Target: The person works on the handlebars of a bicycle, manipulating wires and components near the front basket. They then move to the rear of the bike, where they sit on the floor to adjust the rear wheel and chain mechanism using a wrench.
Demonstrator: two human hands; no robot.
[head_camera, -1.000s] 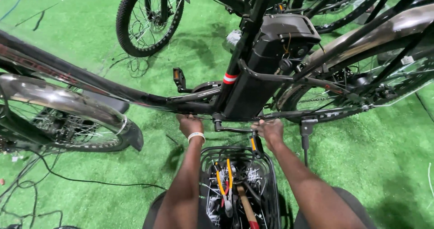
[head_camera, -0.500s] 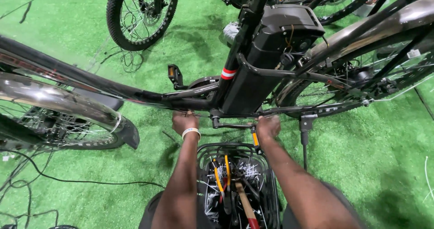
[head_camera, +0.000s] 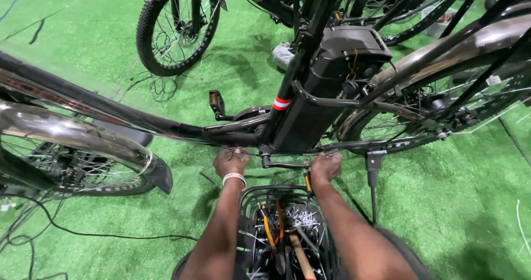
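Both hands, left hand (head_camera: 231, 162) and right hand (head_camera: 326, 165), are held apart under the bicycle frame (head_camera: 182, 129), seemingly closed around the crank arm (head_camera: 283, 164) between them.

Two bare hands, the left hand (head_camera: 231, 162) and the right hand (head_camera: 326, 165), meet low at centre frame; one white wristband (head_camera: 234, 176) shows. One wire basket (head_camera: 285, 224) of tools sits at bottom centre; one kickstand (head_camera: 374, 183) stands lower right; three bicycle wheels are visible: front wheel (head_camera: 72, 166) at left, knobby wheel (head_camera: 178, 25) at upper left, rear wheel (head_camera: 442, 114) at right.
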